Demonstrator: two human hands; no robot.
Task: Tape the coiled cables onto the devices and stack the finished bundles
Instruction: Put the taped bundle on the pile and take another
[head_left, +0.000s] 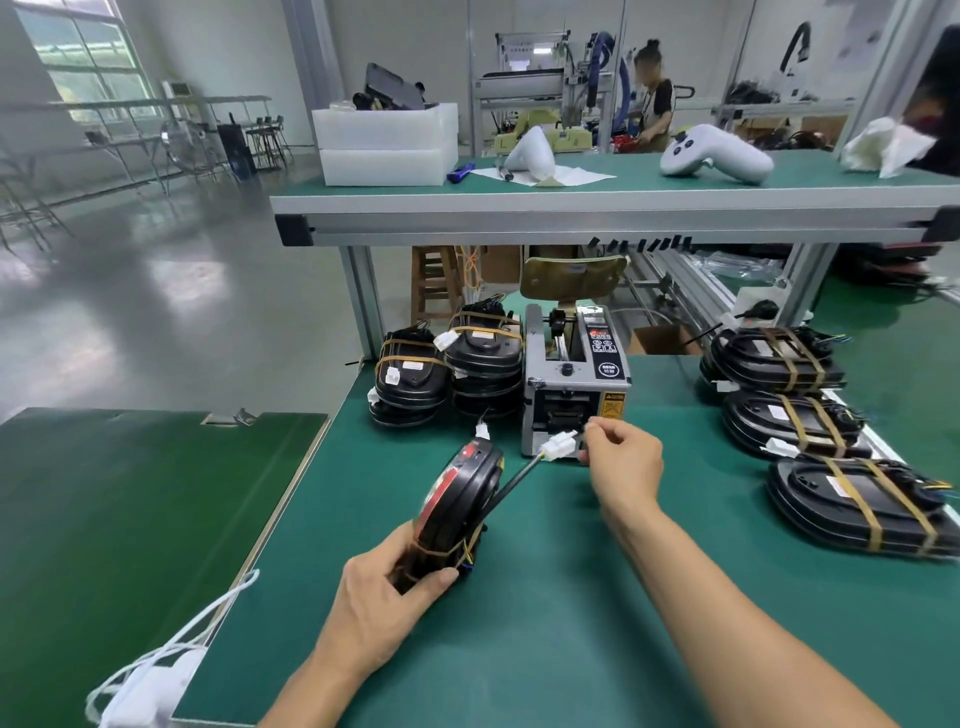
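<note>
Grey glossy floor (156, 280) reflected window (83, 52) light; green-topped bench (571, 597) w/ raised shelf (597, 205) (metal legs), stools (267, 137) far back.

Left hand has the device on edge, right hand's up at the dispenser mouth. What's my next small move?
Probably pull the tape strip free with the right hand, whose fingers pinch at the tape dispenser outlet, and bring it to the device gripped by the left hand.

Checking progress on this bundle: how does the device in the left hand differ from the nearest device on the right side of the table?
The held device stands on edge, gripped by the left hand; the nearest right device lies flat. The right device has two tape strips across it; on the held one I see thin bands only at its lower end. Both are black, oval, with cables.
</note>
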